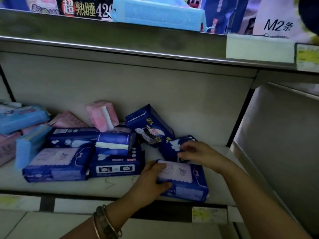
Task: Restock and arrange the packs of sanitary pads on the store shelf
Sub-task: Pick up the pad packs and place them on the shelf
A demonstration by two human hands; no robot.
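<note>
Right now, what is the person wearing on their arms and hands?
The left wrist wears a chunky dark beaded bracelet and thin pinkish metal bangles. Both forearms are bare, with no sleeves showing. The left hand and right hand have no gloves, and the right wrist shows nothing worn.

Upper shelf packs (86, 7): tops cut off by the upper edge; printing seen only in part.
Dark object (310, 14): cut off by the right edge at the top corner; not identified.
Price labels (208, 215): print blurred, not legible.
Left-edge packs (6, 149): cut off by the left edge.
Right hand (198, 152): fingers smeared by blur; whether the pack beneath is gripped cannot be determined.
Rear blue pack (170, 147): right part covered by the right hand.
Front blue pack (183, 181): left end covered by the left hand (151, 180); small print not legible.
Forearms: cut off by the lower edge.
</note>
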